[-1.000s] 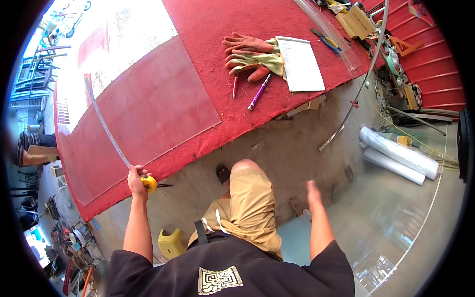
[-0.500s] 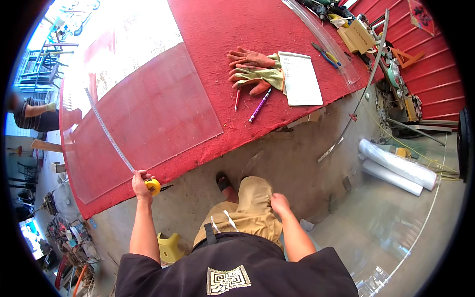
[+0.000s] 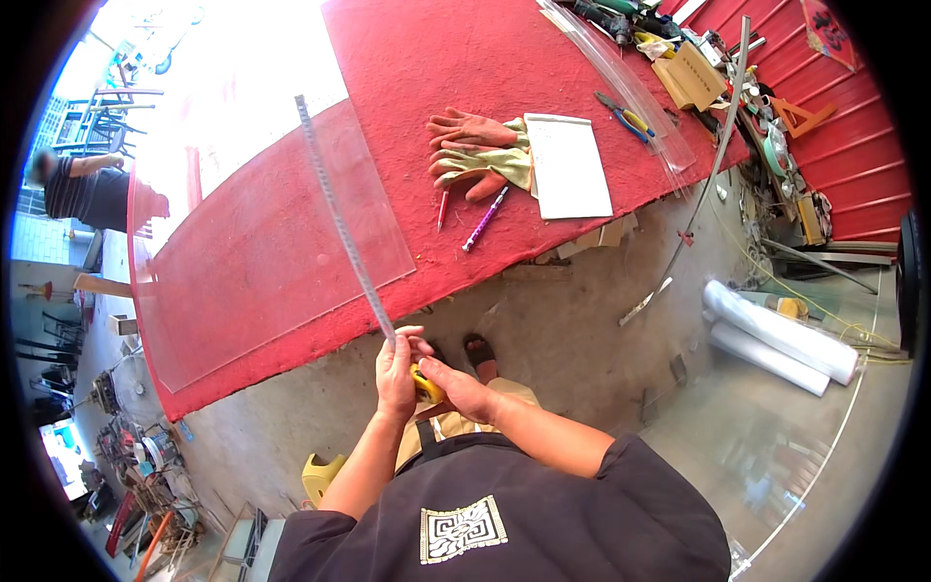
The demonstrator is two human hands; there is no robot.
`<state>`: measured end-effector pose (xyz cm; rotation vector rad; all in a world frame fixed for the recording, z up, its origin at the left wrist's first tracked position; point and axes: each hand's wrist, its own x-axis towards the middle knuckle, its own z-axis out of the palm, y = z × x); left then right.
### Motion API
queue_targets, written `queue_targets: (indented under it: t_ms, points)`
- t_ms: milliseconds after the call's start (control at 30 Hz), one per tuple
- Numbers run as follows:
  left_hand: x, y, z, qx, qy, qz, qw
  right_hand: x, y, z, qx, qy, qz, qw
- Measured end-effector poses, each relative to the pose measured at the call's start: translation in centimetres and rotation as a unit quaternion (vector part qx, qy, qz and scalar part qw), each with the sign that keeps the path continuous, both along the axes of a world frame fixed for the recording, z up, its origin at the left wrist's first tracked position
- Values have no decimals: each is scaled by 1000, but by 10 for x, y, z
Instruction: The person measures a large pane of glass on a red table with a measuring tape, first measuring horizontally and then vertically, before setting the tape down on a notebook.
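Note:
In front of my waist, both hands are closed on a yellow tape measure (image 3: 424, 384). My left hand (image 3: 393, 381) grips it where the metal blade comes out. My right hand (image 3: 460, 390) is wrapped over the case, which hides much of it. The pulled-out blade (image 3: 336, 213) slants up and away to the left, over a clear flat sheet (image 3: 262, 257) on the red-covered table (image 3: 446, 39). Beyond my hands on that table lie a pair of orange-and-green work gloves (image 3: 475, 155), a white notepad (image 3: 570, 170), a purple pen (image 3: 485, 220) and a red pencil (image 3: 443, 210).
Pliers (image 3: 626, 116) and long clear strips (image 3: 621, 82) lie toward the table's right end. Wrapped white rolls (image 3: 781, 335) rest on the right, and a thin metal bar (image 3: 713, 170) leans by the table. A yellow stool (image 3: 322, 475) is at lower left. Another person (image 3: 89, 199) stands far left.
My left hand has moved right, away from the table edge, bringing the tape measure and its blade along. My right hand has come from my thigh onto the case.

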<state>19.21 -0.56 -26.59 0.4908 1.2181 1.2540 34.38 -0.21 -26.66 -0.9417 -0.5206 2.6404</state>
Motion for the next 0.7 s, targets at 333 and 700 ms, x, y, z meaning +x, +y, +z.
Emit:
queue_targets:
  t_ms: [333, 700]
  points:
    - [6, -11, -23, -16, 143, -90, 985, 57, 76, -2, 340, -305, -71, 887]
    - [-8, -205, -161, -413, 407, -353, 734, 132, 292, -52, 645, -613, -242, 387]
